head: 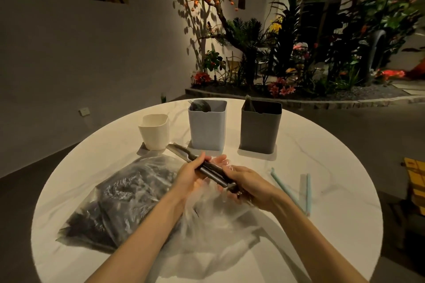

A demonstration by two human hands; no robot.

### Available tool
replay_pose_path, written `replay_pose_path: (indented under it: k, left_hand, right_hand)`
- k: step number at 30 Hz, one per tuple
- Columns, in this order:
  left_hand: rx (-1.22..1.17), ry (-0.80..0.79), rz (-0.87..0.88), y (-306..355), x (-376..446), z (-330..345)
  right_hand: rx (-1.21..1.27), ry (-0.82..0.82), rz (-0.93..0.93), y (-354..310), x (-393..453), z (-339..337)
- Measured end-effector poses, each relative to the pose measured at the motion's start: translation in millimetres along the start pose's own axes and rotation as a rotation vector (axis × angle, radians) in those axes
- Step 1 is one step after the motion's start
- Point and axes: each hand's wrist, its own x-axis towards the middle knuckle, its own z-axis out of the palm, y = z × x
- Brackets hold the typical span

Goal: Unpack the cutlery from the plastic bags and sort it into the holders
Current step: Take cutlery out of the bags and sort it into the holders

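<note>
Cutlery in hand: a small bundle of dark plastic knives [195, 164] is held above the middle of the round white marbled bench [322, 167], blades pointing toward the far-left edge, handles toward the person.
Left hand [192, 176]: its fingers are curled around the middle of the bundle from beneath, thumb on top.
Right hand [247, 185]: its fingers are closed over the handle end; whether they also pinch the thin film there I cannot tell.
Open bag: a clear, crumpled plastic bag [218, 225] lies under both forearms near the bench's near edge, and looks mostly emptied.
Full bag: a second clear bag packed with dark cutlery [119, 202] rests toward the near-left edge, just beside the open one.
Holders: a small cream cup [155, 132], a pale blue-grey square holder [207, 125] already showing forks, and a dark grey square holder [261, 127] stand in a row near the far edge.
Step in hand: likely freeing and squaring up the knives before dropping them in a holder.
Doing it well: keep the handles aligned, peel off any film clinging to them, then lower the bundle handles first into one holder, not among the forks.
Aside: pale green straws [287, 190] lie toward the right edge.
</note>
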Motion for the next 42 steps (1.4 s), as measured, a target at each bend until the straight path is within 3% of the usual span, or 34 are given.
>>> replay_pose_path:
  k: [5,11,17,20,24,33,39,42]
  left_hand:
    - [-0.237,-0.002,-0.118,-14,20,-14]
    - [-0.364,0.086,0.009,-18,30,-12]
    - [-0.352,0.02,-0.055,-19,43,-20]
    - [-0.222,-0.047,-0.086,-21,46,-19]
    - [-0.151,-0.094,-0.111,-22,44,-21]
    - [0.316,-0.238,-0.036,-23,27,-13]
    - [0.264,-0.151,-0.038,-26,24,-14]
    - [0.247,-0.133,-0.013,-24,25,-14]
  right_hand:
    - [-0.034,0.17,0.087,15,23,-2]
    - [0.284,0.345,0.12,12,18,-11]
    - [0.318,0.408,0.056,12,23,-18]
    - [0.394,0.378,0.02,12,23,-16]
    - [0.426,0.217,0.02,11,20,-18]
    - [0.163,0.006,-0.012,13,19,-5]
    - [0.082,-0.013,-0.059,13,18,3]
    - [0.027,0.054,-0.056,13,22,0]
